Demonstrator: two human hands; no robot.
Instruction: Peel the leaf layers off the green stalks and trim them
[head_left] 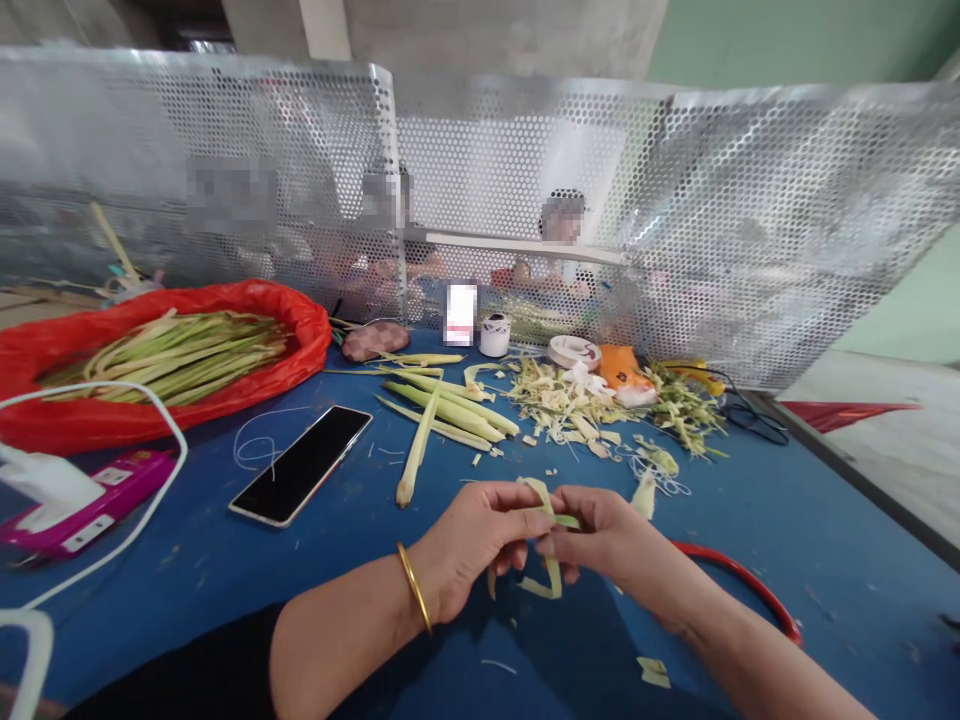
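Note:
Above the front of the blue table, my left hand (480,540) and my right hand (611,530) meet fingertip to fingertip. Both are closed on a pale green leaf strip (553,578), which is folded, with ends sticking out above and hanging below the fingers. A short greener piece shows between the two hands. The fingers hide how the strip is folded or joined. Just beyond lie several long green leaf stalks (457,408), with one paler stalk (414,455) across them. A heap of leaf scraps (562,405) spreads farther back.
At the left are a red bag (300,335) of long leaves, a phone (304,465), and a purple power strip (112,490) with white cables. White tape (574,352) and an orange packet (622,370) stand behind. A perforated metal screen (480,160) separates other people.

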